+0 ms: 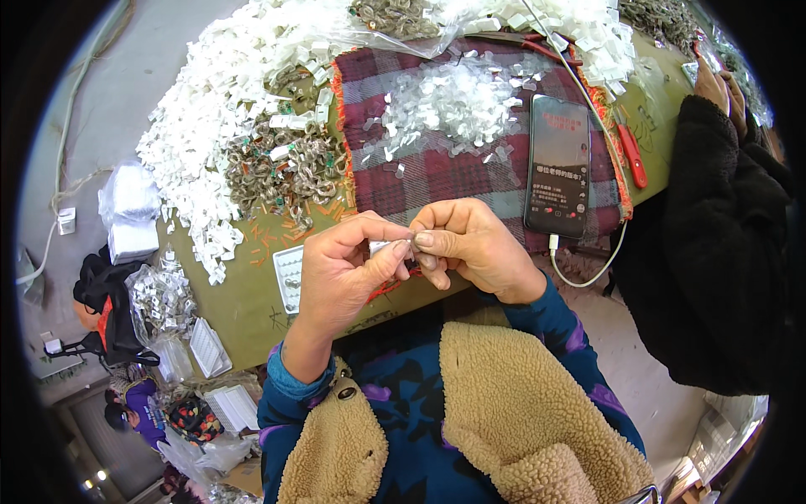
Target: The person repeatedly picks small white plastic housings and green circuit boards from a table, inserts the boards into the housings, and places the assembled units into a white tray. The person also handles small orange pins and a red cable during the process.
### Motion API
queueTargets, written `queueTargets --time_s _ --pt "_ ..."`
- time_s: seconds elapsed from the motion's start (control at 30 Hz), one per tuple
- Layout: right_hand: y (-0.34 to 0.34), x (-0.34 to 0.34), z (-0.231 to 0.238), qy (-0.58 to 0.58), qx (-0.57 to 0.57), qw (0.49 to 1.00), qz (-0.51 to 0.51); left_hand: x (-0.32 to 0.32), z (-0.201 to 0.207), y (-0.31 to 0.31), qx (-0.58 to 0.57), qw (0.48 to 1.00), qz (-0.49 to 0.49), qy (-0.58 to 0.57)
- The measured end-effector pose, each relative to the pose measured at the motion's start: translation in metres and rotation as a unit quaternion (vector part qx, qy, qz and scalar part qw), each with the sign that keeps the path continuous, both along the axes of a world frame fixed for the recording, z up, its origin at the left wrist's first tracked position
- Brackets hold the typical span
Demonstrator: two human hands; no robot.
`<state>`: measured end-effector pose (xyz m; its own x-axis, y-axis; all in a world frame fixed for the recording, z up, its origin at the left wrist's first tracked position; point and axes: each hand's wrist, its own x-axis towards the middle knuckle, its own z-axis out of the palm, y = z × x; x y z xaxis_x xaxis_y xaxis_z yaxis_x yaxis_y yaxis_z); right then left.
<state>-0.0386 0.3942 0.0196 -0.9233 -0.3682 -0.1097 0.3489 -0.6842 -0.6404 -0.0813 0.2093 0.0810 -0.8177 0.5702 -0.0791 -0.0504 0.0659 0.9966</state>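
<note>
My left hand (348,256) is closed in a pinch around a small white plastic piece (381,246). Its fingertips meet those of my right hand (474,248), which is also pinched; whatever sits between the right fingers is too small and covered to name. Both hands are over the near edge of a plaid cloth (403,189). On that cloth lies a pile of small clear plastic bits (457,101). Beside my left wrist is a white slotted tray (289,277), partly hidden by the hand.
A large heap of white plastic pieces (210,109) and coiled brownish wires (281,168) covers the left. Orange slivers (260,244) are scattered nearby. A plugged-in phone (558,168), a red-handled cutter (631,156) and a co-worker's dark sleeve (701,193) are at right.
</note>
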Motion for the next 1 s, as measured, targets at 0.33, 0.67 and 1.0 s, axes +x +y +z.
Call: queueTargets --time_s 0.33,0.67,1.0 --pt "0.004 -0.005 -0.004 -0.02 -0.053 0.998 0.027 -0.001 -0.001 0.005 0.003 0.999 0.029 -0.035" --pt "-0.026 0.003 0.004 0.152 0.303 0.886 -0.318 0.01 -0.007 0.017 -0.064 0.986 0.153 0.014" --pt "-0.018 0.002 -0.002 0.077 0.176 0.912 -0.363 -0.002 -0.009 0.018 -0.09 0.981 0.162 -0.052"
